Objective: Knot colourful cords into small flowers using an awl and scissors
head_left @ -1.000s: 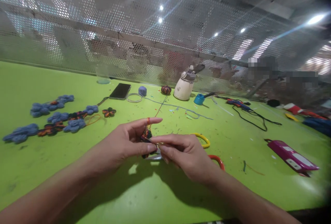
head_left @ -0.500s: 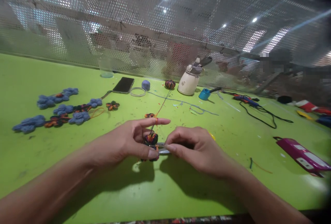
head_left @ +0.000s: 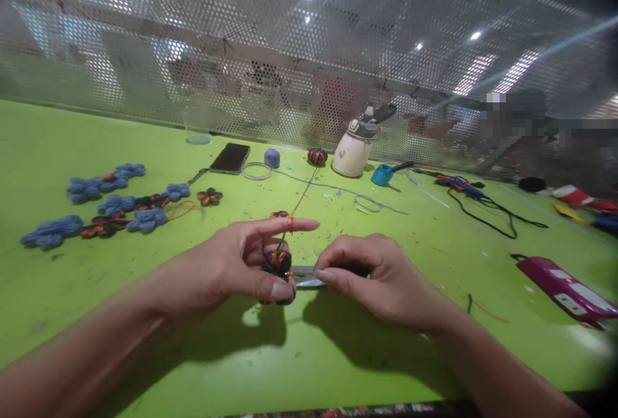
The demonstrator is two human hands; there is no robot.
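Observation:
My left hand (head_left: 241,257) pinches a small dark multicoloured crochet flower (head_left: 279,262) between thumb and fingers. Its index finger points out straight, with orange yarn (head_left: 290,223) looped round it. That strand runs back to a dark striped yarn ball (head_left: 317,156). My right hand (head_left: 369,276) is closed, thumb against fingers, on a slim silvery metal crochet hook (head_left: 309,277). The hook reaches left to the flower, where an orange loop sits by it; its tip cannot be made out. Another small flower (head_left: 279,214) lies partly hidden behind my left index finger.
Joined blue and dark flowers (head_left: 147,219) lie left on the green table (head_left: 217,366). Behind are a phone (head_left: 230,158), blue yarn ball (head_left: 271,158), white bottle (head_left: 354,149) and blue pot (head_left: 382,175). Right are a corded tool (head_left: 458,186) and purple power strip (head_left: 564,287).
The flower in my left hand has shifted slightly left. My right hand has moved a little right, so more of the metal hook shows between the hands.

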